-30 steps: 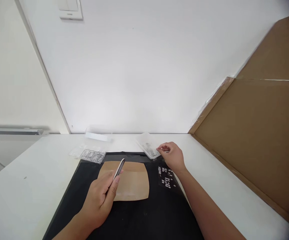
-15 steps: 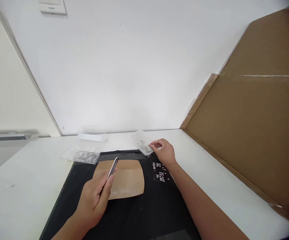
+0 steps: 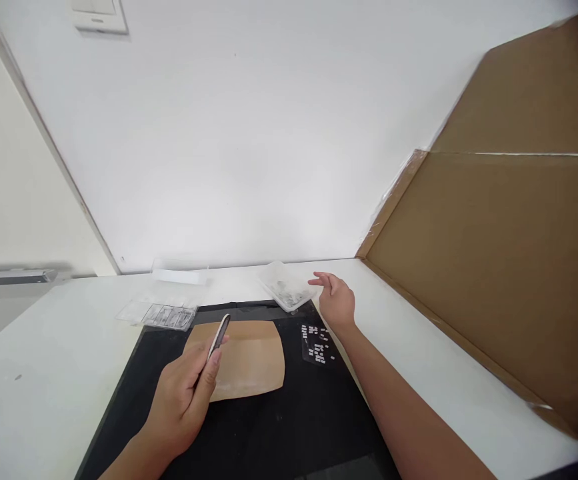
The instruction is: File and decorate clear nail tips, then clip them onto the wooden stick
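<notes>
My left hand [image 3: 183, 397] is closed around a slim dark object with a pale edge [image 3: 219, 335], pointing up and away; its exact kind I cannot make out. It hovers above a tan sheet with curved edges [image 3: 251, 363] on a black mat [image 3: 269, 433]. My right hand [image 3: 337, 300] is raised beside a shallow translucent tray [image 3: 295, 301] with small grey bits in it. Its fingers stretch out to the left, slightly apart, and nothing shows in them. Below that wrist, a clear sheet with several small pale pieces [image 3: 316, 345] lies on the mat.
At the back left stand a clear box [image 3: 179, 275] and a clear compartment case [image 3: 169, 315] with dark contents. A white wall [image 3: 239, 167] closes off the back of the white table [image 3: 33, 373]. Cardboard panels [image 3: 493, 267] lean along the right side.
My right hand has drawn back to the right from the tray's edge, and its pinched fingers have straightened. The left hand keeps its grip on the slim object. The view has shifted slightly.
</notes>
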`<state>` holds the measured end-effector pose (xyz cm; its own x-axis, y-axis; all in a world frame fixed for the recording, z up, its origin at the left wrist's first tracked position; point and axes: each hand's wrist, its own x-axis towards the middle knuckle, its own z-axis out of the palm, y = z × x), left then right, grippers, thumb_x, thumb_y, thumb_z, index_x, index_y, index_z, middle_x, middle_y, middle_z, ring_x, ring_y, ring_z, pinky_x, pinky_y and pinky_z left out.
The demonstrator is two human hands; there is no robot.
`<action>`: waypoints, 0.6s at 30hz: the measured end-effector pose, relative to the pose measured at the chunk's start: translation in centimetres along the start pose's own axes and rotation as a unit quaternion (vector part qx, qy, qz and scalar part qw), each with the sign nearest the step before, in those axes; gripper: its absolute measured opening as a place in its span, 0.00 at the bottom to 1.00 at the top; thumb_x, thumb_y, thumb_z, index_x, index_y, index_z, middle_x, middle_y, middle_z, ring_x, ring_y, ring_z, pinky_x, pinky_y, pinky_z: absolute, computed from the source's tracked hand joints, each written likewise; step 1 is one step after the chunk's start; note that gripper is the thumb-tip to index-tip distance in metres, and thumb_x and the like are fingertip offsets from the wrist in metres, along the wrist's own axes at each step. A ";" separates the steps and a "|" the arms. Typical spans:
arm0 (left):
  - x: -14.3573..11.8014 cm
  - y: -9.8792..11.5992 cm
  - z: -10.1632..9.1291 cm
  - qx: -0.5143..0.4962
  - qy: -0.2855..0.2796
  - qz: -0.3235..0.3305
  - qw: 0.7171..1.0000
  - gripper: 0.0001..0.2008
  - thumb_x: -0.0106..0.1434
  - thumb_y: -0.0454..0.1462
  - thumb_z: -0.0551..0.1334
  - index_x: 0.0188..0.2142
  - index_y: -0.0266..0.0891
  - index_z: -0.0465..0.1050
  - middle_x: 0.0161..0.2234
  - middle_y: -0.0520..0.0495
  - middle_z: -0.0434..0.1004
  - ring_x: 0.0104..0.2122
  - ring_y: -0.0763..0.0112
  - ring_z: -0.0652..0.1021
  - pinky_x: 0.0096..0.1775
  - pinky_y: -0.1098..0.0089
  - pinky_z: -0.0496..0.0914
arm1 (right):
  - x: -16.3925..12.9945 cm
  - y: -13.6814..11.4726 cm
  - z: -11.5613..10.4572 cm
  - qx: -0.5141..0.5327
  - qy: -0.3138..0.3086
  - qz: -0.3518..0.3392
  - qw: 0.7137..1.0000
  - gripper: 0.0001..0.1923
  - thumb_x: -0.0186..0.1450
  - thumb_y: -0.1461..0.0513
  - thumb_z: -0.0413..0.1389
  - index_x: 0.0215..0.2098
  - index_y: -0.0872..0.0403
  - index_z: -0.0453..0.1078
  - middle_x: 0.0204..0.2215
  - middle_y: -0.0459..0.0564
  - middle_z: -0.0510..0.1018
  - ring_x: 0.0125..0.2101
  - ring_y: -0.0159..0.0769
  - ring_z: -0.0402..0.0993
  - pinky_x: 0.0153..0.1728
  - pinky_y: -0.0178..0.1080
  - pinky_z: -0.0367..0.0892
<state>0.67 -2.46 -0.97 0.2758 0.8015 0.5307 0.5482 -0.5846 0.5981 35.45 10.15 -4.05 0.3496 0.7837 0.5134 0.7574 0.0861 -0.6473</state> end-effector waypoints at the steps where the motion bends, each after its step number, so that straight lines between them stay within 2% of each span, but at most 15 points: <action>1: -0.1 -0.1 0.0 -0.003 -0.004 -0.002 1.000 0.17 0.77 0.39 0.52 0.52 0.37 0.78 0.20 0.54 0.66 0.22 0.71 0.73 0.38 0.70 0.75 | 0.1 0.4 0.0 -0.006 0.005 0.005 1.000 0.23 0.75 0.59 0.40 0.55 0.54 0.74 0.44 0.50 0.86 0.53 0.45 0.74 0.57 0.49 0.66; 5: -0.3 -0.4 0.0 -0.011 -0.017 -0.004 1.000 0.16 0.77 0.39 0.53 0.55 0.36 0.75 0.21 0.54 0.66 0.23 0.71 0.73 0.35 0.71 0.72 | 0.9 2.2 -0.2 -0.041 0.020 0.038 0.998 0.30 0.69 0.65 0.41 0.68 0.59 0.62 0.56 0.55 0.80 0.61 0.45 0.68 0.64 0.50 0.61; 7: -0.3 -0.4 0.0 -0.007 -0.013 -0.001 1.000 0.16 0.77 0.39 0.53 0.55 0.36 0.75 0.22 0.53 0.69 0.24 0.71 0.74 0.34 0.72 0.71 | 1.2 3.2 -0.4 -0.065 0.021 0.068 0.995 0.34 0.66 0.67 0.43 0.70 0.62 0.58 0.65 0.59 0.70 0.67 0.44 0.61 0.67 0.48 0.57; 9: -0.2 -0.4 0.0 -0.001 -0.006 -0.001 1.000 0.16 0.77 0.39 0.52 0.55 0.37 0.76 0.24 0.52 0.71 0.25 0.71 0.74 0.33 0.72 0.71 | 1.6 4.0 -0.6 -0.093 0.010 0.105 0.990 0.36 0.63 0.67 0.47 0.70 0.63 0.60 0.70 0.63 0.60 0.71 0.45 0.54 0.69 0.47 0.56; 11: -0.1 -0.4 -0.1 0.007 -0.005 -0.003 1.000 0.17 0.77 0.39 0.52 0.54 0.37 0.76 0.24 0.52 0.72 0.24 0.70 0.74 0.34 0.71 0.71 | 1.7 4.7 -0.6 -0.125 -0.009 0.146 0.981 0.35 0.62 0.65 0.49 0.68 0.62 0.63 0.72 0.64 0.55 0.72 0.51 0.50 0.69 0.51 0.55; 15: 0.1 -0.3 -0.1 0.020 -0.003 -0.006 1.000 0.18 0.77 0.41 0.52 0.49 0.38 0.79 0.21 0.51 0.71 0.22 0.68 0.73 0.34 0.70 0.73 | 1.7 5.4 -0.2 -0.195 -0.061 0.207 0.957 0.32 0.64 0.59 0.52 0.66 0.59 0.67 0.71 0.66 0.56 0.72 0.64 0.46 0.69 0.64 0.47; 18: 0.2 -0.4 -0.2 0.023 0.001 0.001 1.000 0.19 0.77 0.42 0.52 0.46 0.38 0.81 0.21 0.51 0.71 0.23 0.68 0.74 0.34 0.70 0.74 | 1.4 5.6 0.1 -0.238 -0.107 0.217 0.941 0.33 0.67 0.55 0.50 0.68 0.58 0.64 0.72 0.66 0.54 0.73 0.66 0.41 0.69 0.67 0.36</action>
<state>0.40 -2.13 -0.99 0.2747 0.7998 0.5337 0.5837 -0.5798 0.5684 40.08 11.78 -6.99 0.6031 0.7913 0.1011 0.7471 -0.5159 -0.4190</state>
